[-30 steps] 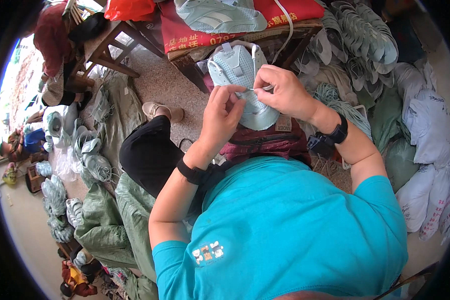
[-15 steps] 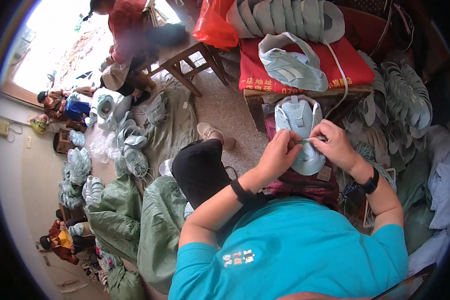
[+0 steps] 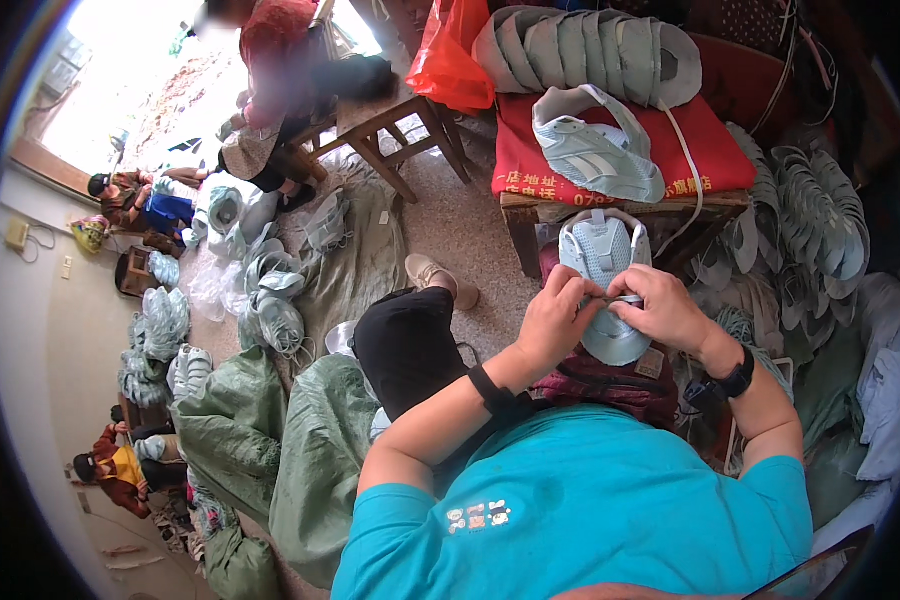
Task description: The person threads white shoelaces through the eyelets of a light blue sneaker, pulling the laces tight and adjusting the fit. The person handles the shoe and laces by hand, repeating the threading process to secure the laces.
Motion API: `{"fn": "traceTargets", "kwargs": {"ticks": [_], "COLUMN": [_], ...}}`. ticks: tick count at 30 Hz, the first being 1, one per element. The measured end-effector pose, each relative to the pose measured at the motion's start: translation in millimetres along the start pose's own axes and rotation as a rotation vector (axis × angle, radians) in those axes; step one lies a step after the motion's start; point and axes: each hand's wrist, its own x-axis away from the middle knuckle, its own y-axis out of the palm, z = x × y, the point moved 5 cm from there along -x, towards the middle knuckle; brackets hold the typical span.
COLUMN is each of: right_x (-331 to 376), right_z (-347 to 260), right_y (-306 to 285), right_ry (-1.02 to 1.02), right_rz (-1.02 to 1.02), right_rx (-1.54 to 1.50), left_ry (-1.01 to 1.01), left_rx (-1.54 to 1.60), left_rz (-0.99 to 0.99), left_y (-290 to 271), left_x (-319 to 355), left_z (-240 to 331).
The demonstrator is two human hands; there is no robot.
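Cluttered workshop floor, green sacks and stacked pale uppers all around, a wooden bench w/ red cushion ahead. Best kept taut and close to the seam while working. Left hand & right hand are pinching together on the pale blue shoe upper, fingers nearly closed, upper sitting over the lap, just below the bench.

Teal short-sleeved shirt with small chest patch, black band on each wrist.

shoe upper: middle hidden by both hands | fingertip item: too small to tell | far person: blurred
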Motion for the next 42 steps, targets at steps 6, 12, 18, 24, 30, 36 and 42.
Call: {"fn": "traceTargets", "kwargs": {"ticks": [6, 12, 18, 24, 30, 36, 42], "right_x": [-1.8, 2.8, -4.2, -1.0, 0.7, -0.9, 0.8], "right_z": [2.9, 10.1, -5.0, -4.1, 2.9, -0.8, 2.8], "right_y": [3.9, 2.6, 12.1, 8.6, 12.2, 14.7, 16.2], "right_ry": [0.063, 0.143, 0.098, 0.133, 0.152, 0.145, 0.190], "right_rz": [-0.027, -0.033, -0.030, -0.053, -0.005, 0.049, 0.067], "right_rx": [-0.074, -0.211, -0.001, -0.004, -0.045, -0.003, -0.041], "left_ry": [0.294, 0.088, -0.035, 0.050, 0.227, 0.217, 0.277], "left_rx": [-0.282, -0.584, -0.221, -0.197, -0.281, -0.242, -0.287], "left_rz": [-0.047, 0.307, 0.239, -0.045, -0.031, 0.049, 0.056], "left_y": [-5.6, -116.7, -114.0, -29.5, 1.6, 2.0, 10.3], "left_x": [-9.4, 7.7, 25.5, 3.9, -8.1, -2.3, -4.1], "left_z": [9.9, -15.3, -27.1, -2.2, 0.3, 7.0, 3.6]}}
